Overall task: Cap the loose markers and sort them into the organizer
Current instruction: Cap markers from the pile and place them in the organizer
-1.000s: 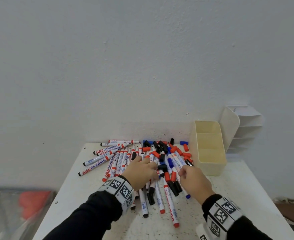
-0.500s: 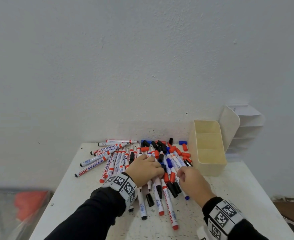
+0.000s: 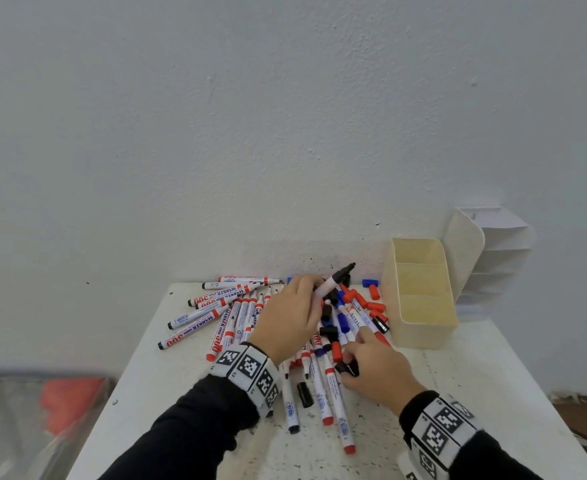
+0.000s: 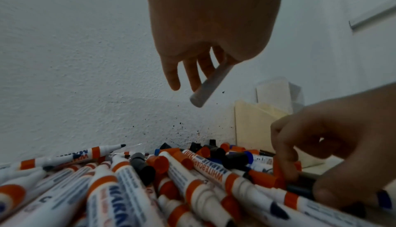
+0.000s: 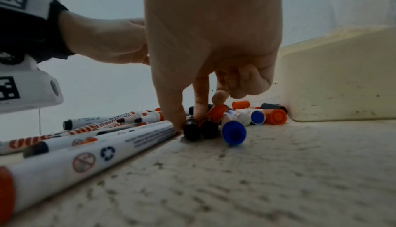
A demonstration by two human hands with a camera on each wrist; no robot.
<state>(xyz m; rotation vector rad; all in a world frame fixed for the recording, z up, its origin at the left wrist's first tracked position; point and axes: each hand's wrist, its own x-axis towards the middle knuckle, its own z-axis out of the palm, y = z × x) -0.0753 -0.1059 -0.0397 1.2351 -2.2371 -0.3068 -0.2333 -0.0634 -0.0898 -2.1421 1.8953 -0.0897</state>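
Observation:
A pile of white markers (image 3: 236, 313) with red, black and blue ends and loose caps lies on the white table (image 3: 458, 393). My left hand (image 3: 314, 289) hovers over the pile and grips a black-ended marker (image 3: 335, 279), tilted up toward the wall; its white barrel (image 4: 205, 88) sticks out below the fingers (image 4: 173, 78). My right hand (image 3: 349, 367) reaches down at the pile's near right side, thumb and forefinger pinching a loose black cap (image 3: 346, 368), also shown on the table as the black cap (image 5: 191, 129). The cream organizer (image 3: 427, 329) stands empty at the right.
The organizer has three compartments, and its lid (image 3: 465, 254) leans behind it against a white ribbed piece (image 3: 503, 251). Loose red caps (image 3: 375, 306) and a blue cap (image 5: 233, 132) lie near the organizer's left wall (image 5: 342, 81). The wall rises right behind the table.
My left hand has lifted a black-ended marker out of the pile and tilted it up. My right hand has shifted slightly toward me and closed thumb and forefinger on a black cap.

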